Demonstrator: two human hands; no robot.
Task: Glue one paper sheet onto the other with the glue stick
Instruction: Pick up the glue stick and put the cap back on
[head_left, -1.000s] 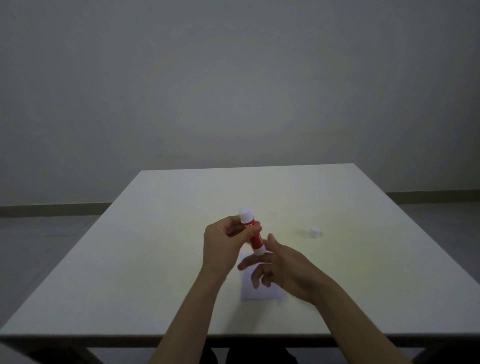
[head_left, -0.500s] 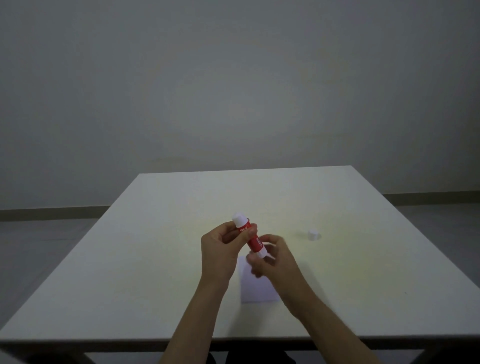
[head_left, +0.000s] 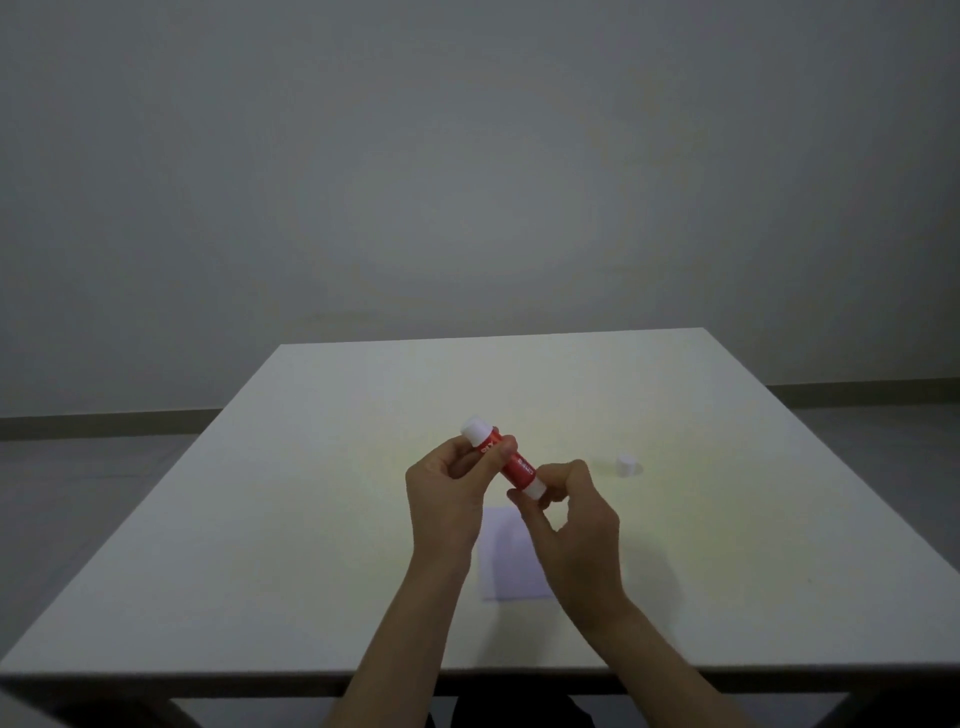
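A red glue stick (head_left: 514, 464) with white ends is held tilted above the table, its upper white end pointing up and to the left. My left hand (head_left: 447, 493) grips its upper half. My right hand (head_left: 571, 514) pinches the white base at its lower end. Beneath the hands a small white paper sheet (head_left: 511, 566) lies flat on the table, partly hidden by both hands; I cannot tell whether it is one sheet or two stacked. A small white cap (head_left: 626, 464) stands on the table to the right of the hands.
The white table (head_left: 311, 519) reaches from the near edge at the bottom to a far edge by a plain grey wall. Floor shows on both sides of the table.
My right hand rose from an open pose over the paper and closed on the lower end of the glue stick. The stick tilted further to the left.
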